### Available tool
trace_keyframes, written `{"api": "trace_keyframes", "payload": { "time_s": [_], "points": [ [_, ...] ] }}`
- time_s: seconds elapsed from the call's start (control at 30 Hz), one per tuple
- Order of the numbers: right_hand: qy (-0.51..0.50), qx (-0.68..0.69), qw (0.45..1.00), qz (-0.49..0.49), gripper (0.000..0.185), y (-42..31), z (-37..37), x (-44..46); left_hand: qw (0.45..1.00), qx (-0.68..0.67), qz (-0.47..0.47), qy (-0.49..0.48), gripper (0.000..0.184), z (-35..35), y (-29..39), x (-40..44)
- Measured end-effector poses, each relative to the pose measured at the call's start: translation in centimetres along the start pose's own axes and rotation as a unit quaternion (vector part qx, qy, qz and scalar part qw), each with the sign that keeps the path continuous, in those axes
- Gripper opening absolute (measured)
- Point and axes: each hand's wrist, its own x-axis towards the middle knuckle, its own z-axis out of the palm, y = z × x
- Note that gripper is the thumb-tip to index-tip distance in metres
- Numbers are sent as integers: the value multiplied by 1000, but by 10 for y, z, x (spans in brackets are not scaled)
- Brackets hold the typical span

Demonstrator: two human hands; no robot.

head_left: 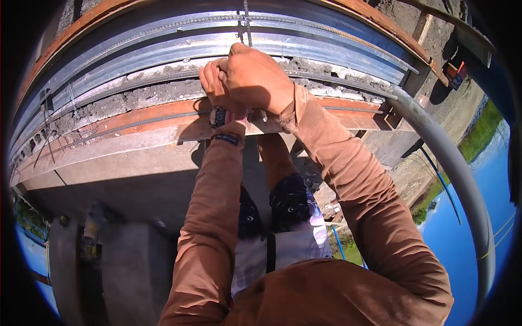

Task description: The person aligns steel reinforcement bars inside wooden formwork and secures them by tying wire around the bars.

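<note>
My right hand (258, 76) is closed, its fingers curled over the long ribbed steel bar (147, 80) that runs across in front of me. Tucked against it, my left hand (215, 87) is closed too, with a watch (219, 116) on its wrist. Whatever the fingers grip is hidden between the two hands. Just beyond them, a short crossing rebar (247, 27) meets another long rebar (190, 23) over the corrugated metal sheet (163, 41). A small metal end (264, 115) shows below my right hand; I cannot tell what it belongs to.
Rough concrete (147, 93) and an orange-brown steel beam (136, 115) lie under the bars. Thin wire (73, 103) sticks up at the left. A thick grey pipe (462, 146) curves down at the right from the bar's end. Ground and sky show below that side.
</note>
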Motion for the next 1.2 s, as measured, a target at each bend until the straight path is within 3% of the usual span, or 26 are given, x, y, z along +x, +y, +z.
{"api": "trace_keyframes", "payload": {
  "time_s": [0.07,0.1,0.17,0.2,0.33,0.4,0.63,0.67,0.73,0.8,0.83,0.9,0.97,1.03,1.2],
  "points": [
    [-95,-1,995,-1,21,5,-9,3,993,-96,61,45,44,-11,3,1],
    [-93,-3,996,-1,21,1,-22,9,992,-98,63,46,44,-23,6,8],
    [-297,-24,953,58,27,-10,-44,22,983,-37,85,-157,48,-48,3,22],
    [-293,-55,954,-26,31,-6,-39,27,978,-50,84,-186,38,-60,5,30],
    [-270,-51,962,-10,20,7,-28,22,960,-100,101,-241,29,-60,-20,35],
    [-183,18,977,-106,28,27,-15,17,959,-137,86,-232,28,-59,-21,34],
    [-137,74,985,-75,44,38,-14,4,955,-218,46,-197,23,-64,-21,39],
    [-147,91,983,-57,44,40,-12,3,954,-219,49,-200,23,-66,-18,39],
    [-155,109,981,-36,45,33,-19,2,937,-266,-86,-208,16,-71,-10,42],
    [-160,108,981,37,28,24,-28,-3,943,-260,-60,-201,13,-68,-12,40],
    [-158,108,981,39,28,21,-31,-10,948,-253,-34,-191,11,-67,-13,40],
    [29,181,973,140,20,21,-38,-29,947,-257,-20,-192,11,-66,-14,42],
    [45,106,958,264,28,35,-35,-47,946,-258,-11,-194,11,-69,-17,40],
    [-11,79,954,291,36,40,-20,-57,948,-256,8,-190,12,-69,-17,41],
    [74,98,960,253,36,43,11,-44,956,-229,55,-172,12,-67,-24,38]
  ]
}}
